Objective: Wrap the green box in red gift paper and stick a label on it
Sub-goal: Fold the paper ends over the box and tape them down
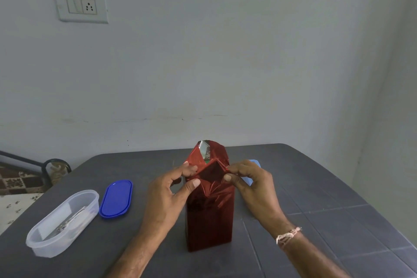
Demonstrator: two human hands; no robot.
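The green box [206, 161] stands upright on the desk [316, 187], sheathed in red gift paper [209, 216], with a sliver showing at the open top. The left hand [167, 194] and right hand [252, 185] each have fingers [194, 184] pinched on a top flap. Uneven pulling could tear the thin paper or tip the tall box.

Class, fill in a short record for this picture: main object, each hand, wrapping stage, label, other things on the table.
main object: green box in red gift paper, upright on the grey table
left hand: pinches the left top flap
right hand: pinches the right top flap
wrapping stage: sides covered; top end open, silver lining and a bit of green showing
label: none visible
other things: clear tub, blue lid beside it, pale blue item partly behind the right hand
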